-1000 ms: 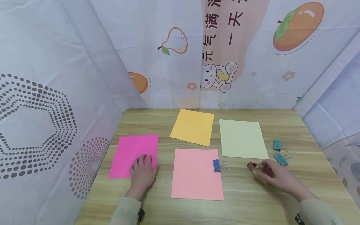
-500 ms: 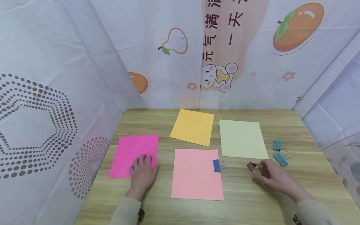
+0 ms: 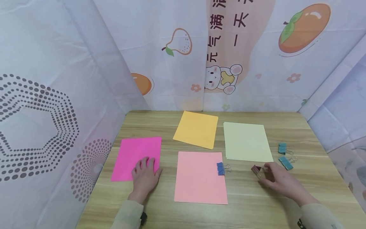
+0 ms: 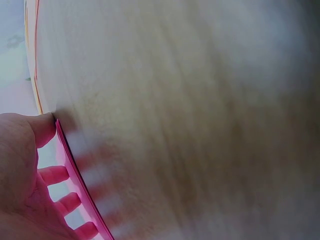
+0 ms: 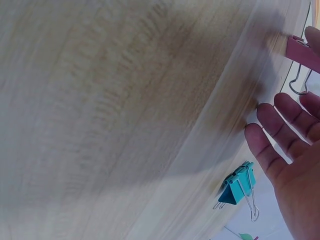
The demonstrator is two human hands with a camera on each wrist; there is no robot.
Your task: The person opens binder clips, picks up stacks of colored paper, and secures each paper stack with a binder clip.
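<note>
My left hand (image 3: 145,178) lies with spread fingers over the lower right part of a magenta paper square (image 3: 134,149). In the left wrist view, its fingertips touch the edge of the magenta paper (image 4: 80,175). My right hand (image 3: 284,181) holds a dark red binder clip (image 3: 256,170) between thumb and index finger, low at the table. The right wrist view shows the red clip (image 5: 298,55) with a wire handle toward the index finger; the other fingers extend loosely. A blue binder clip (image 3: 220,169) grips the right edge of a light pink paper square (image 3: 198,178).
Two teal binder clips (image 3: 282,148) lie at the right of the wooden table (image 3: 243,210). Behind the pink paper are an orange paper square (image 3: 196,128) and a pale green paper stack (image 3: 247,141). A printed curtain (image 3: 171,79) closes off the back.
My right hand has shifted slightly left and its thumb sits a little lower at the red clip, which has turned a trifle. The left hand and papers stay still.
</note>
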